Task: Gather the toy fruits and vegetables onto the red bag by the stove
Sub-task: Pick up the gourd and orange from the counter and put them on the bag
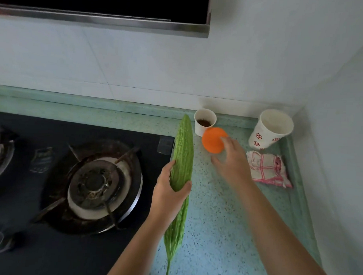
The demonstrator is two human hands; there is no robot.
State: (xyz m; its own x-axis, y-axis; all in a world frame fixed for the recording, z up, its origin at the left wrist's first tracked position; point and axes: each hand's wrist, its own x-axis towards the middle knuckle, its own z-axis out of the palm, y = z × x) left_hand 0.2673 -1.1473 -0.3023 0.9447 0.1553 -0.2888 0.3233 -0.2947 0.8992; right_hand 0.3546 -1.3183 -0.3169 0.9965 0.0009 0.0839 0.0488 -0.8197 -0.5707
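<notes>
My left hand [170, 191] is wrapped round the middle of the gourd [183, 156]. The fingers curl over its left flank and the thumb presses the right, a firm grip. The gourd is long, slim and spindle-shaped, with bright green skin ridged in warty rows. Its long axis runs from me toward the wall. One pointed tip hangs low and close to me, and the other points away, ending just left of the small cup [204, 122]. It lies along the right edge of the stove [26, 234], over the speckled, pale green stone counter [224, 222]. I cannot tell whether it touches either.

The stove is smooth black glass. Its burner [99, 185] is a round metal ring with a stained, rusty grate.

Farther out, my right hand [231, 162] is half spread and blurred. The fingertips touch the right side of the orange [211, 139] and the thumb is just beneath it. I cannot tell whether they really clasp it. The orange is a smooth, matte ball, just in front of the small cup.

To the right lies a crumpled white cloth [266, 170] checked in pink. Behind it a larger paper cup [270, 128] with red prints stands in the corner. The small cup is plain white paper with something dark at the bottom.

Beyond are glossy white wall tiles and a steel-edged hood [98, 23].
</notes>
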